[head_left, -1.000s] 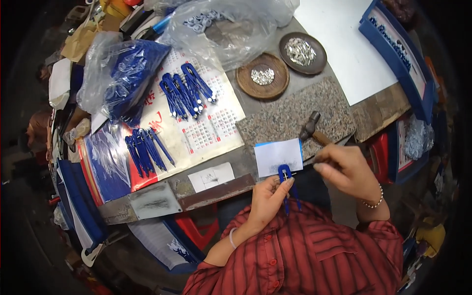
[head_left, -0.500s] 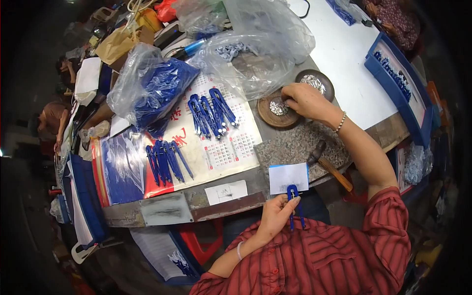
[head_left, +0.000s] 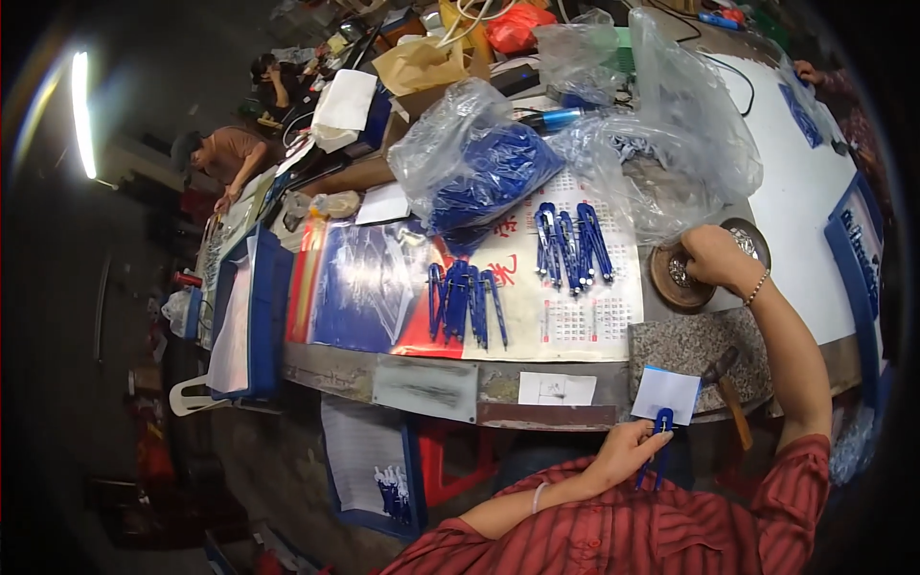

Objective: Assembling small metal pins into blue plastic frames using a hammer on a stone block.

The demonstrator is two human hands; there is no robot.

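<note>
My left hand pinches a blue drawing compass between thumb and fingers, its two legs pointing down toward my lap. Its top end lies over the lower edge of a white paper pad at the bench edge. Farther up, my right hand reaches over a round brown bowl of small silvery metal parts. Those fingers are bent together and their tips dip into the bowl; what they hold, if anything, is hidden. A dark dish with more shiny parts sits just behind this hand.
A hammer lies across the speckled stone slab, its handle jutting past the bench edge. Two groups of blue compasses lie on a printed sheet. Plastic bags stand behind. Blue trays flank the bench; another person sits far left.
The view has swung left, so the bench appears farther right. My right fingertips have sunk deeper into the bowl. My left hand still holds the compass by the pad.
</note>
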